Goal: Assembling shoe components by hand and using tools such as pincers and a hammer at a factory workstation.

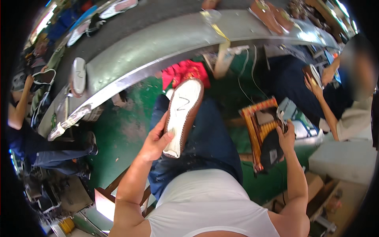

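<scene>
A brown shoe (184, 114) is gripped near its heel by my left hand (156, 140). Its white sole faces up, showing a dark zigzag mark, and stitching runs along the brown edge. The thumb presses on the sole. Out to the right, my right hand (287, 136) is closed around a dark-handled tool with a silvery curved end (281, 115); its exact kind is unclear. Just beside that hand is a dark rounded piece (271, 152), in front of a red-and-orange striped box (251, 136).
A metal-edged bench (158, 45) curves across the front, bearing another white-soled shoe (79, 75) and brown shoes (270, 16). Red cloth (185, 73) lies beyond my knees. A co-worker at right holds a shoe (314, 75); another person (29, 146) is at left.
</scene>
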### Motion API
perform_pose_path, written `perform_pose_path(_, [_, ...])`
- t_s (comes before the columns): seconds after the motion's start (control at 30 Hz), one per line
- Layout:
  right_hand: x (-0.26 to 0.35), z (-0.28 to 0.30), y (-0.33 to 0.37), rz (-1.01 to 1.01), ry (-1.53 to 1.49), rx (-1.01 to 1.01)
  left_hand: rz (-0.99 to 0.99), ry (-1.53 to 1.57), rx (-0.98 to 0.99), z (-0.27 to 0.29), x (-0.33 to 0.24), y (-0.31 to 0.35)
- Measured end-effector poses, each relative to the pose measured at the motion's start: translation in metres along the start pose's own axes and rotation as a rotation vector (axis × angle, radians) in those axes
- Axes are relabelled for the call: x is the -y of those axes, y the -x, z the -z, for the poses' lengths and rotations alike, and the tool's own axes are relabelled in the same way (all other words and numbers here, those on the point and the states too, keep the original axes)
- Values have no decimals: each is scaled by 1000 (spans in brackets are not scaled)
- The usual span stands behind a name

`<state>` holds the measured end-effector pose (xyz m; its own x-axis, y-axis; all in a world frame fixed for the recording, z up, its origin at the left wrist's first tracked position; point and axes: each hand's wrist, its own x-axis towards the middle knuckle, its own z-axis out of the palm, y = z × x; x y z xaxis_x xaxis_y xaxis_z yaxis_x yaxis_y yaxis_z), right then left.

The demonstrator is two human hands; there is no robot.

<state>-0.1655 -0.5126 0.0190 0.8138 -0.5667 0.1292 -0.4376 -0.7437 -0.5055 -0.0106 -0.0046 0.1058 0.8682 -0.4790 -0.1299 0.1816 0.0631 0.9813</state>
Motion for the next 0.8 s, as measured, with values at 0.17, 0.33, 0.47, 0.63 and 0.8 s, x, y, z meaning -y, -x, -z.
perform_pose_path(0.17, [125,-30,-53,213,-274,169,-54,-33,-155,48,-104,-63])
perform_pose_path(0.33, [247,-40,-105,431,-296,461,-78,-420,-202,109,-179,-200])
perform_pose_path(0.47, [298,-58,-150,285,-632,793,-91,-926,-376,137,-208,-295])
perform_pose_path(0.63, [381,-38,-190,23,-1263,1053,-427,-1897,-594,157,-191,-376])
perform_pose_path(0.8, [427,-60,-254,-103,-1194,1240,-139,-1472,-598,214,-123,-443])
